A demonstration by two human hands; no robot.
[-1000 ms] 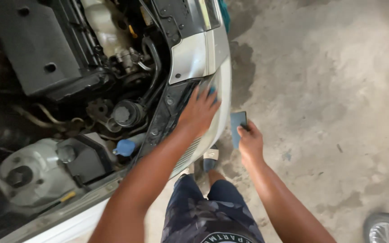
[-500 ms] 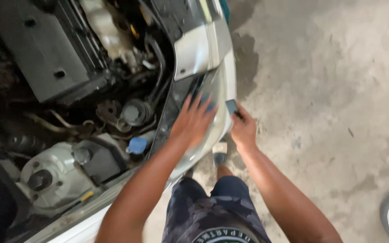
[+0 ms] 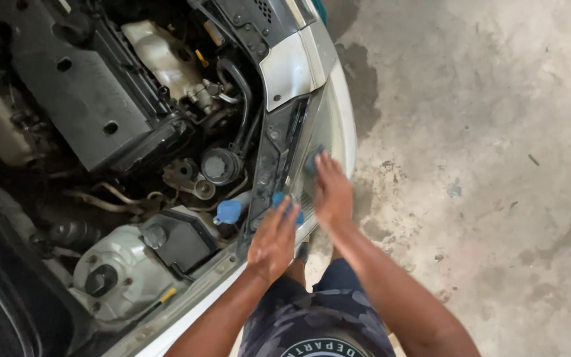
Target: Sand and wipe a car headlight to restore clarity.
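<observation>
Down low, 2 hands — left hand [image 3: 273, 239], right hand [image 3: 332, 193] — press 1 headlight [image 3: 322, 125].

Cloth pad [image 3: 287, 202] under left hand [image 3: 273, 239]: blue
Reservoir cap [image 3: 228, 212]: blue
Car body [image 3: 287, 71]: white
Engine cover [image 3: 84, 86]: dull black
Shorts [image 3: 312, 317]: navy camouflage
Floor [image 3: 484, 165]: stained grey

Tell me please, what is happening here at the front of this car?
A person stands at the front of a white car with the hood open and the engine in view. Both hands rest on the headlight. The right hand presses a small blue pad flat against the lens. The left hand lies lower on the headlight edge, covering another blue piece. A blue cap sits in the engine bay close by. The floor is stained concrete.
</observation>
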